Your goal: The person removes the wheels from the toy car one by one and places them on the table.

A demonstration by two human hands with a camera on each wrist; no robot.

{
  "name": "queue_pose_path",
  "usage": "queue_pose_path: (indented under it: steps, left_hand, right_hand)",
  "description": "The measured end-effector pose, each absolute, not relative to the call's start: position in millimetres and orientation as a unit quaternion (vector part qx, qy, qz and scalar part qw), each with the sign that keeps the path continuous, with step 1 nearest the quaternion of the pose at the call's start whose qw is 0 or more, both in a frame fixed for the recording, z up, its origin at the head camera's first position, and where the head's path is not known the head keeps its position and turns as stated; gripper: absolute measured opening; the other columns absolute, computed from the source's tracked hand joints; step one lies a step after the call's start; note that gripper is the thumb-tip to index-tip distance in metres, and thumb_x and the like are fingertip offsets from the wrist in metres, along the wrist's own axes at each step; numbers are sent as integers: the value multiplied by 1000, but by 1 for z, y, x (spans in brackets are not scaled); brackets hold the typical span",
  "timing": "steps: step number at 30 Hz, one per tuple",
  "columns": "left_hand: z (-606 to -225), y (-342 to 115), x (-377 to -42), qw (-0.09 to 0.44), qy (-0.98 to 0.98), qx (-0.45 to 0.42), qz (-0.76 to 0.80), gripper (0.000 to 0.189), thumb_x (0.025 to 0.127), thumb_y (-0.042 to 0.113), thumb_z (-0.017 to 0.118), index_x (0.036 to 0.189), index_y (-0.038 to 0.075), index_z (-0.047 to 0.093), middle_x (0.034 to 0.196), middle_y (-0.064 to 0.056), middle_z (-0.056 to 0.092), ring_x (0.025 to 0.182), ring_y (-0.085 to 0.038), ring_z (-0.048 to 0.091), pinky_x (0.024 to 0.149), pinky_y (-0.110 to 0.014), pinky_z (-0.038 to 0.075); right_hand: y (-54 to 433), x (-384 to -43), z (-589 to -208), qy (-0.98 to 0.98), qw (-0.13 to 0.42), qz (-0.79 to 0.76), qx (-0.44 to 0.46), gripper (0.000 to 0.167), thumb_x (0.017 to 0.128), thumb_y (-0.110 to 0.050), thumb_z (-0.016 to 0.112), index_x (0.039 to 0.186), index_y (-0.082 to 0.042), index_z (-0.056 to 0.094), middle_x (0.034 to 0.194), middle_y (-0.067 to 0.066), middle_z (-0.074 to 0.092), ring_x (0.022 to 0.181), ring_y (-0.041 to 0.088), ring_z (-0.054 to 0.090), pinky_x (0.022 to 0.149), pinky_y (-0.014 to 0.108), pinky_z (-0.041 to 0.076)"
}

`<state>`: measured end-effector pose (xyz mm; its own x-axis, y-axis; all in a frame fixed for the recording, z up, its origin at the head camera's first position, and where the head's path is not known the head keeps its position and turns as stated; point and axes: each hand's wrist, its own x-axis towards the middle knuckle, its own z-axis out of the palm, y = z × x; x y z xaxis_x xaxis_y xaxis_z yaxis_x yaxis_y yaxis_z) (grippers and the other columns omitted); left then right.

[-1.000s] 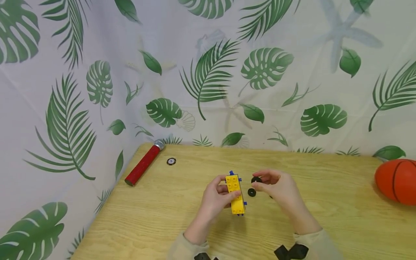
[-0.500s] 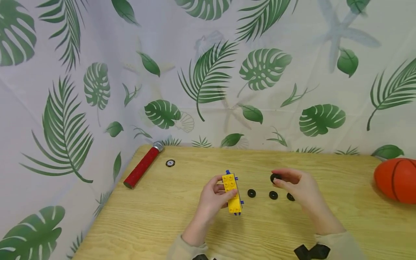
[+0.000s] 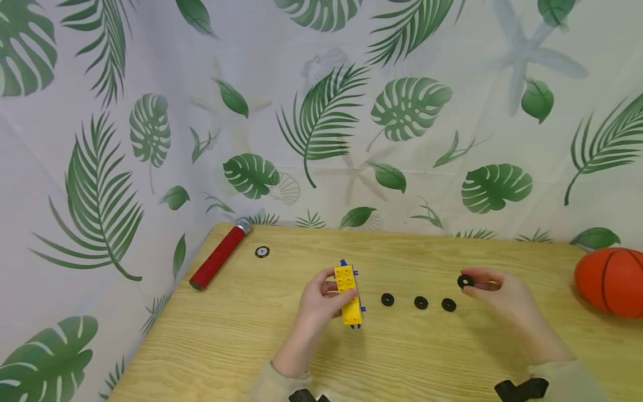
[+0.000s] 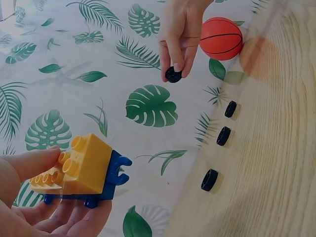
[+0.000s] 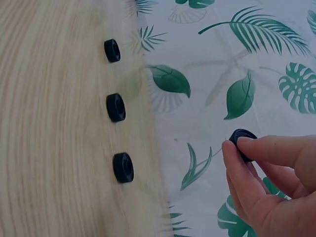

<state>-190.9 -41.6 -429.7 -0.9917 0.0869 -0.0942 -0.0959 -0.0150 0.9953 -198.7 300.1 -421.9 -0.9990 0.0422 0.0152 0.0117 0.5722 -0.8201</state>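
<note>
My left hand (image 3: 321, 301) grips a yellow toy-brick vehicle body (image 3: 349, 296), thumb across its studded top and fingers beneath. Its base (image 4: 114, 173) is blue, with a hook at one end and short axle pegs at the sides. Off to the right, my right hand (image 3: 502, 296) pinches a small black toy wheel (image 3: 465, 281) between thumb and fingertips, raised over the table. Three more black wheels lie flat in a row between the hands: one nearer the left (image 3: 387, 300), a middle wheel (image 3: 421, 302), and another (image 3: 449, 305) close to the right hand.
A red microphone (image 3: 219, 257) with a silver head lies at the table's left edge, beside a small round black-and-white disc (image 3: 262, 252). An orange basketball (image 3: 610, 282) sits at the far right. Leaf-printed cloth (image 3: 321, 111) stands behind the wooden table (image 3: 402, 357).
My right hand has moved right with the pinched wheel, away from the vehicle body, uncovering the other wheels. The left hand, holding the body, has drifted slightly left.
</note>
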Motion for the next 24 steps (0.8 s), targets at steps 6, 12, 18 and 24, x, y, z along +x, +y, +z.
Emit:
queue_pose_path:
  steps: [6,12,18,24]
  left_hand:
    - [-429,-41,-192,73,695,8,715,56,89,13,75,139,7,51,106,-13,66,83,-14,66,74,-36,62]
    - [-429,-40,-191,83,695,7,715,56,89,14,75,139,7,51,106,-12,66,83,-14,66,71,-33,62]
    - [-429,-42,-191,75,698,5,712,55,89,14,75,139,9,52,106,-12,67,85,-14,68,70,-31,61]
    - [-430,-43,-192,76,700,7,711,56,89,14,75,139,9,51,106,-11,68,85,-14,67,70,-31,61]
  right_hand:
    - [323,-203,-439,-906,3,422,-19,53,88,-20,76,132,5,59,118,19,66,82,-10,57,69,19,54]
    - [344,-205,-455,-915,-25,403,-22,51,87,-12,75,129,11,58,122,32,60,86,-1,55,68,20,54]
    - [355,-213,-464,-918,-49,393,-25,48,85,-6,75,125,13,59,109,27,65,90,12,60,67,20,54]
    - [361,-219,-469,-928,-73,364,-29,48,83,-10,77,123,12,61,111,31,65,102,40,61,69,22,50]
